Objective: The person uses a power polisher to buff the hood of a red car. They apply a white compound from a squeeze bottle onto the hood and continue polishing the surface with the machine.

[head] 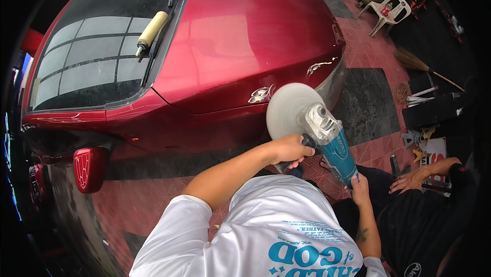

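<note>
A teal Total angle polisher [339, 154] with a round whitish pad [287, 110] is held in both hands. My left hand [290, 149] is closed around its black side handle, and my right hand [359, 189] grips the rear end of the body. The pad looks blurred and overlaps the side of a red car's fender [215, 123]; whether it touches the paint I cannot tell. White smeared compound [261, 95] lies on the fender close to the pad, and another smear [320, 66] is nearer the headlight. A pale yellow bottle [153, 29] rests on the windshield by the wiper.
A person in dark clothes sits close by at the right, one hand [406, 180] on the leg. The car's red side mirror [90, 169] juts out at lower left. On the far right are a white plastic chair [388, 10], a broom [416, 59] and yellow jack stands [420, 155].
</note>
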Available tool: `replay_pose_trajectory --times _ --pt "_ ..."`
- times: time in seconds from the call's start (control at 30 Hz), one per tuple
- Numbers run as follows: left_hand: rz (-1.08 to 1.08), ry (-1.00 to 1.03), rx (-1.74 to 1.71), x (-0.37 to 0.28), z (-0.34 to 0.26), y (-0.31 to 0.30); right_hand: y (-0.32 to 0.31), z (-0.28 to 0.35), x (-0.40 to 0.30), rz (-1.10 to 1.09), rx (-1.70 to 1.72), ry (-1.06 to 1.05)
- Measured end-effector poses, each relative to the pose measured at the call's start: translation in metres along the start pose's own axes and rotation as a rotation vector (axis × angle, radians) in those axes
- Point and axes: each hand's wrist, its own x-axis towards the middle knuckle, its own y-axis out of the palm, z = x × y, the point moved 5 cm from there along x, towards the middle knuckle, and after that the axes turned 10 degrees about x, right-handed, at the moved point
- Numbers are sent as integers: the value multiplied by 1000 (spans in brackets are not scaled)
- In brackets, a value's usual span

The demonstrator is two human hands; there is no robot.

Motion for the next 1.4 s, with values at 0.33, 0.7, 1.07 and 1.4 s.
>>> replay_pose_trajectory --times 0.33,0.7,1.07,1.4 --pt "-282 -68 97 -78 30 -9 41 41 41 153 -148 -123" --pt "-589 -208 -85 -170 88 -15 121 85 74 376 -366 -213" --pt "-163 51 -68 2 -20 3 -49 7 64 87 -61 11" --pt "-524 -94 -111 -136 53 -8 79 61 71 283 -289 -77"
